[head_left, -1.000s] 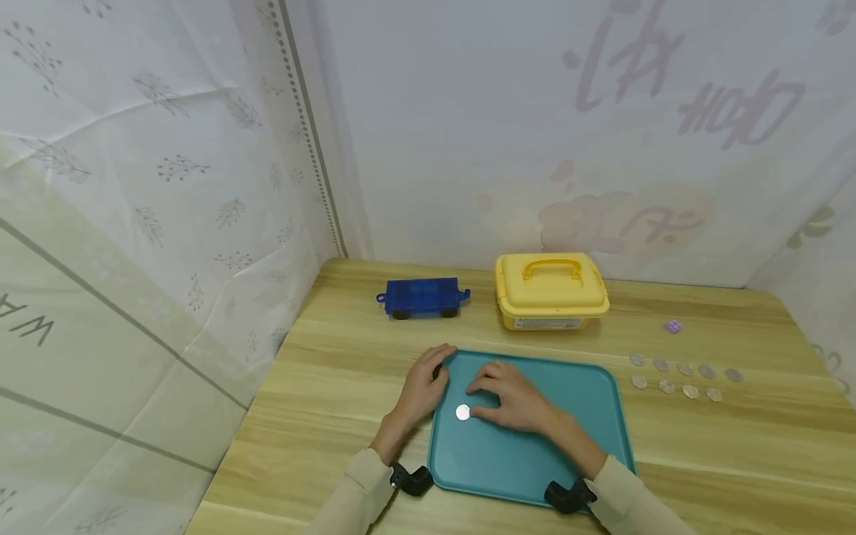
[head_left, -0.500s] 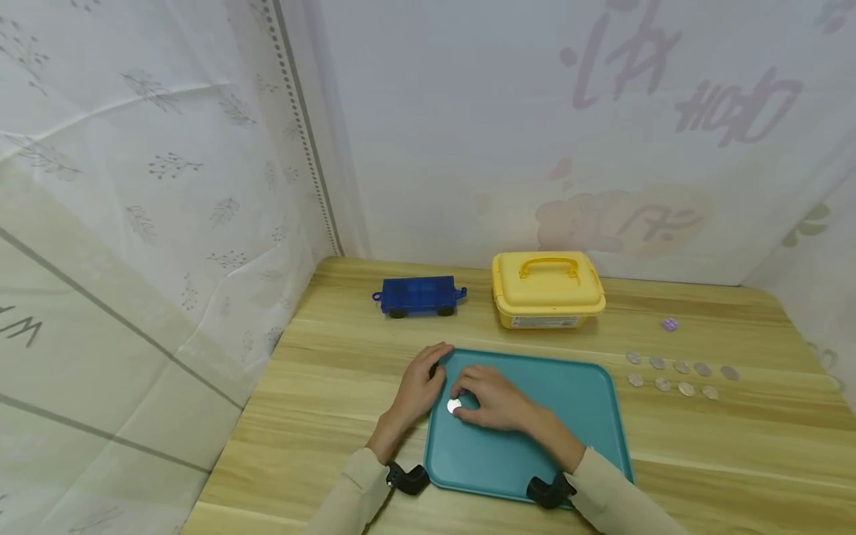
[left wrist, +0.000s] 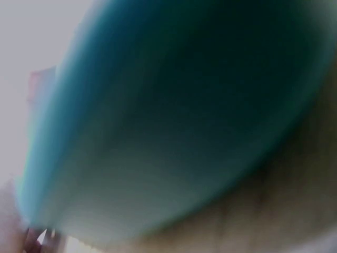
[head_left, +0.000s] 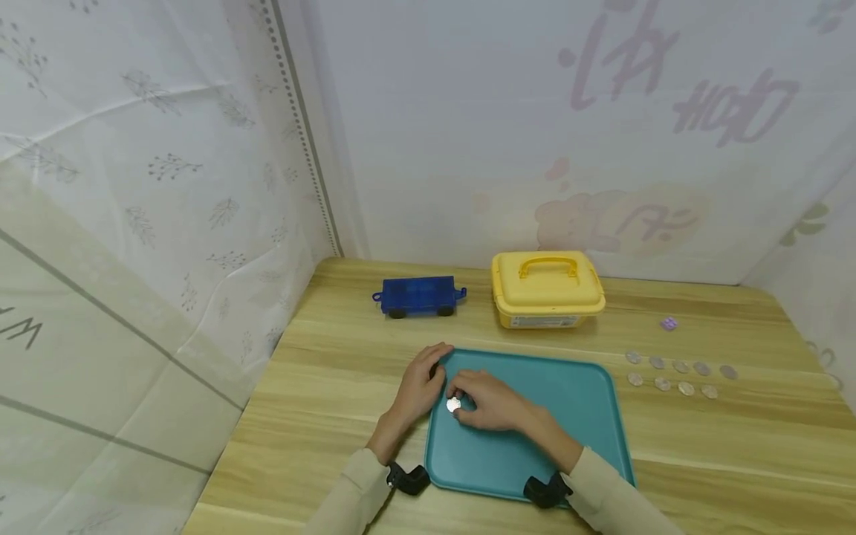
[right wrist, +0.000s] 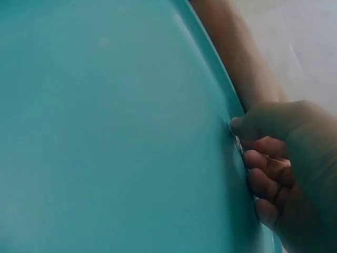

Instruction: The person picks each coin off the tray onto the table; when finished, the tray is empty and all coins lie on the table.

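Observation:
In the head view a shiny silver coin (head_left: pixel 453 404) is at the left side of a teal tray (head_left: pixel 548 446). My right hand (head_left: pixel 491 401) pinches this coin between thumb and fingers, low over the tray. Seen from the right wrist, the coin (right wrist: pixel 238 145) shows nearly edge-on between thumb and fingers, close to the tray's rim. My left hand (head_left: pixel 420 383) rests along the tray's left edge, its fingers reaching to the far left corner. The left wrist view is blurred and filled mostly by the tray (left wrist: pixel 174 132).
Behind the tray stand a blue toy wagon (head_left: pixel 419 295) and a yellow lidded box (head_left: pixel 548 290) with a handle. To the right, several coins (head_left: pixel 685 388) lie in two rows on the wooden table (head_left: pixel 702 461). A small purple piece (head_left: pixel 669 324) lies beyond them.
My right hand has moved left and closed its thumb and fingers around the coin, which lay just beside the fingertips before. The coin has shifted slightly towards the tray's left edge. My left hand stays put.

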### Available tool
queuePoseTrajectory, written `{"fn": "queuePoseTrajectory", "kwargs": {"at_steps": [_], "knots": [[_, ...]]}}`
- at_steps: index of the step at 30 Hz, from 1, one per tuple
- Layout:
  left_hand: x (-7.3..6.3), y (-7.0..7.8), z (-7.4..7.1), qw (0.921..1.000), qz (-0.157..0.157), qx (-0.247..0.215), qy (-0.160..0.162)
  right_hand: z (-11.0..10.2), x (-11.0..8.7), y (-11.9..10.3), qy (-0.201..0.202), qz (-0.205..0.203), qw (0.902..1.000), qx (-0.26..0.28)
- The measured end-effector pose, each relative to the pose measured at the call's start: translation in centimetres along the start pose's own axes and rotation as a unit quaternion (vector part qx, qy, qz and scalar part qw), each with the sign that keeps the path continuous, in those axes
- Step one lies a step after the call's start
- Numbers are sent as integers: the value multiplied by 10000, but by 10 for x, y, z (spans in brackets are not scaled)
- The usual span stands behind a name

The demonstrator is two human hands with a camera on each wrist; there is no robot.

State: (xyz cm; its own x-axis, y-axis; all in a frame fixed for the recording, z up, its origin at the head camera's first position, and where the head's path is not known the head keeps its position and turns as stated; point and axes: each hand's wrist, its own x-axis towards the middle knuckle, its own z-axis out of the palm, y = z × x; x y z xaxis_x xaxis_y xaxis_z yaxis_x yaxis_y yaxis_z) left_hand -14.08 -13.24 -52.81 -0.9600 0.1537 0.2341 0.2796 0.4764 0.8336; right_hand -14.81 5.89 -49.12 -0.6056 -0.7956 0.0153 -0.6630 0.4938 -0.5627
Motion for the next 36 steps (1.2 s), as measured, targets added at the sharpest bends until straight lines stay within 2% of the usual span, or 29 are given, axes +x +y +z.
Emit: {"fn": "queuePoseTrajectory", "kwargs": {"at_steps": [8,11,16,19,29,32,36], "knots": [[2,1,-2,10000,-71,27,6,-11,9,-4,-601,293,9969,423],[3,1,-1,10000,-65,17,-16,-13,10,-3,-658,277,9962,495],[1,1,-2,10000,-29,45,-26,-7,5,-1,-416,-280,9985,214],[1,1,-2,10000,32,39,-10,-6,3,-3,-355,-417,9984,102],[2,0,0,10000,-35,66,-40,-3,2,-1,-377,-277,9988,138],[1,-1,1,9999,-34,100,-51,-4,-1,1,-181,-185,9997,39],[1,-1,1,9999,-15,130,-3,-12,-9,8,320,-103,9993,-139]]}}
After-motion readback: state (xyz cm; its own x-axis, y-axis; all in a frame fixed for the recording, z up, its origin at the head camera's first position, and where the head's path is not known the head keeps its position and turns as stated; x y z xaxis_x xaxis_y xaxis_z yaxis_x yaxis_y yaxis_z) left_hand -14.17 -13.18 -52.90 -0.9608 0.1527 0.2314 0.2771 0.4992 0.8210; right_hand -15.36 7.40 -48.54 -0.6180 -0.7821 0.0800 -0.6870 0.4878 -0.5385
